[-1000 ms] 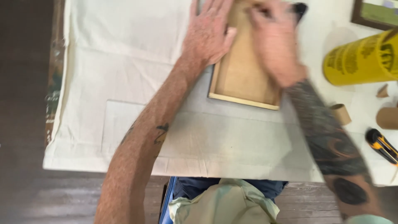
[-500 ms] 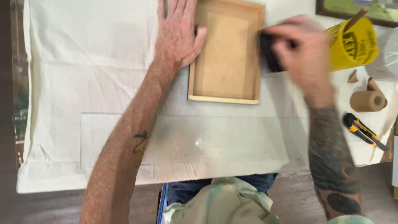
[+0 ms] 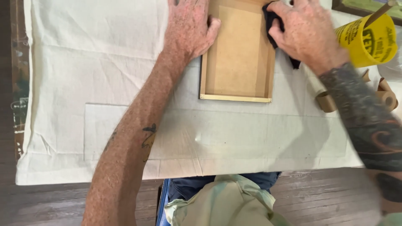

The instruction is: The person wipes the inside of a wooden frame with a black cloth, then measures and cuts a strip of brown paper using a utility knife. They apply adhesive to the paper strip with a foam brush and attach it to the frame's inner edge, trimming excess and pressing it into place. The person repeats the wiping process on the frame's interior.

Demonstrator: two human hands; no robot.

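The left hand (image 3: 188,29) lies flat, fingers spread and palm down, on the pale cloth (image 3: 83,62) right at the left edge of the wooden frame (image 3: 236,50), thumb pressed against that edge, holding nothing. Over on the other side, the right hand (image 3: 307,33) is bunched around a dark rag (image 3: 272,21), fingers curled and pinching it against the frame's right rail near the top corner; a tail of the rag pokes out below the hand by the frame's outer side. The frame sits face down, its brown backing board showing, a lighter strip of wood running along the near edge, its upper part cut off by the top of the view.

Just right of that hand stands a yellow tub (image 3: 370,42) with a stick (image 3: 379,12) leaning out of it. Near the tattooed right forearm, a couple of brown paper tape rolls (image 3: 387,98) rest on the cloth, partly hidden. A framed picture (image 3: 368,6) peeks in at the top right corner.

The cloth covers the whole table, creased, with a rectangular patch nearer the person. A paint-marked table edge (image 3: 19,83) shows at the left, and dark wooden floorboards (image 3: 318,196) lie beneath.
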